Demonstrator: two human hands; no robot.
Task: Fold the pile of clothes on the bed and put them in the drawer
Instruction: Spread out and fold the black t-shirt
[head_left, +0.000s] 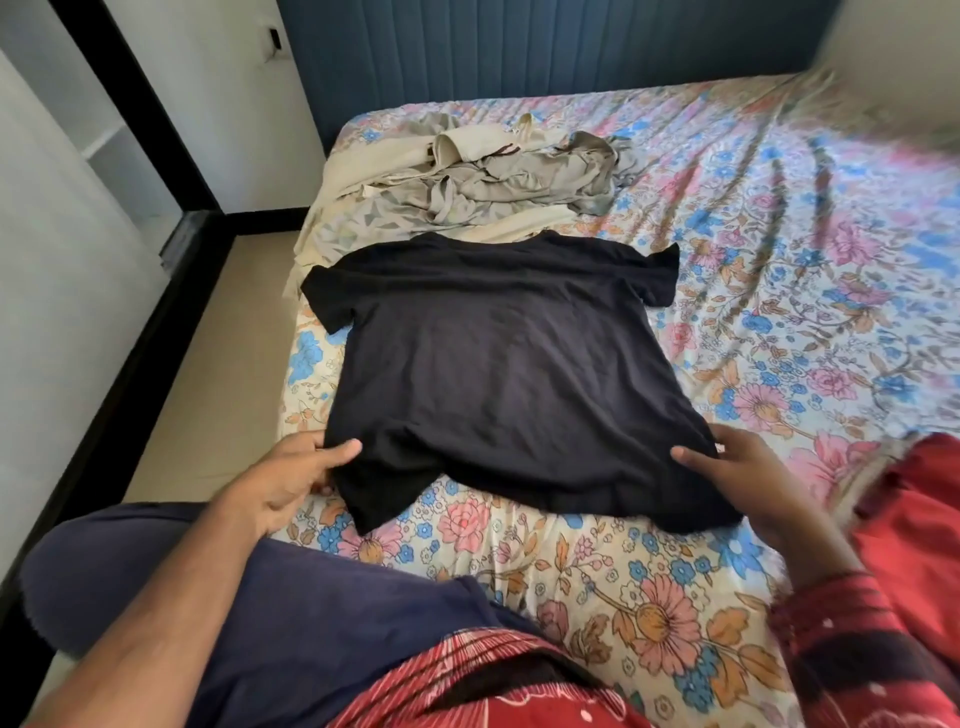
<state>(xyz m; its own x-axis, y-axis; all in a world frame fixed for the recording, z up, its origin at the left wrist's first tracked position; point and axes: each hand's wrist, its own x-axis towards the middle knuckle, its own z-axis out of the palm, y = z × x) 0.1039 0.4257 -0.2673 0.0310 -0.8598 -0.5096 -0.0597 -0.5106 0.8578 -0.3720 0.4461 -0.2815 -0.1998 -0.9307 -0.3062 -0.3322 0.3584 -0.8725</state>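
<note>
Black T-shirt (498, 374) stretches lengthwise away from the fingers; left hand (296, 478) and right hand (737, 467) each pinch a hem corner.

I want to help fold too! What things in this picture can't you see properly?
- Drawer: nowhere in the head view, so where it stands cannot be told.
- Beige pile of clothes: crumpled together; how many pieces cannot be counted.
- Black T-shirt: its underside lies hidden against the bed.
- Left hand and right hand: fingers tucked under the hem.
- Upper right corner: blurred by motion.
</note>
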